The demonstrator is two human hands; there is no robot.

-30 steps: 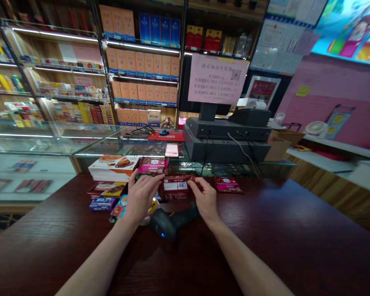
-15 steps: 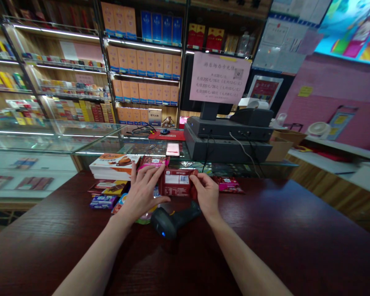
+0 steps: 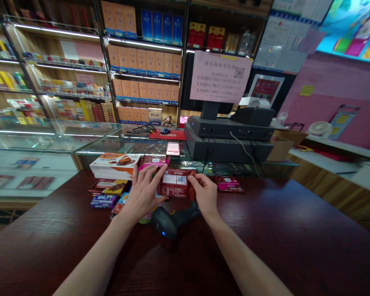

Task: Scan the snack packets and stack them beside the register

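- While its right end is pinched between thumb and fingers by the right hand (image 3: pixel 207 195), the dark red packet (image 3: pixel 174 187) is held just beyond the scanner (image 3: pixel 164 223).
- The left hand (image 3: pixel 142 196) is spread open at the left edge; whether contact is made cannot be told.
- Light weight, slick wrapping and brittle contents may be expected; both ends are best gripped, unbent.

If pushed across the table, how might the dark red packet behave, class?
The dark red packet seems fairly stiff: its face looks flat though the right hand pinches one end. Its rectangular shape suggests sliding, not rolling.
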